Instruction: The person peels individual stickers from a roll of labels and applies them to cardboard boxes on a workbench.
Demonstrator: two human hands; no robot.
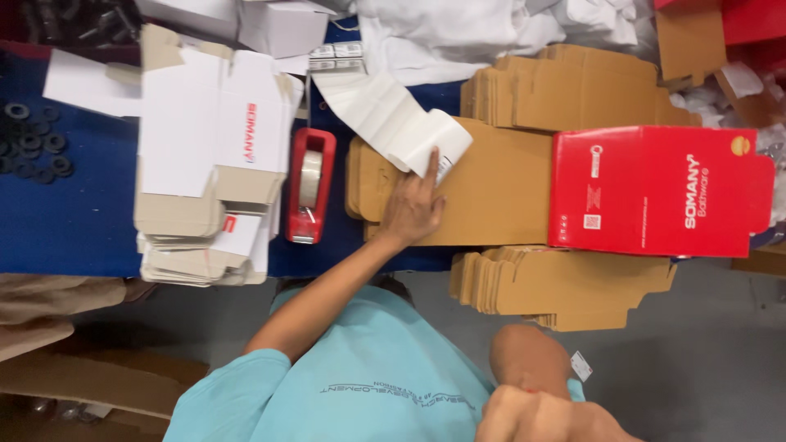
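— Labels: why does that glossy white label strip [385, 115] trail over the flat brown cartons [491, 188]?
— A co-worker's hand [413, 209] pins its curled end down, fingers spread, on the blue worktop [74, 221]
— And the wearer's own hands [532, 401]?
— Bunched low beside a small white tag [581, 366]; whether either grip clamps it, I cannot tell

A blue table [65, 229] stands over a grey floor [704, 360]. Flat brown cartons [565, 90] pile along it, with white cloth [458, 33] heaped at the far edge. The light is even and dull.
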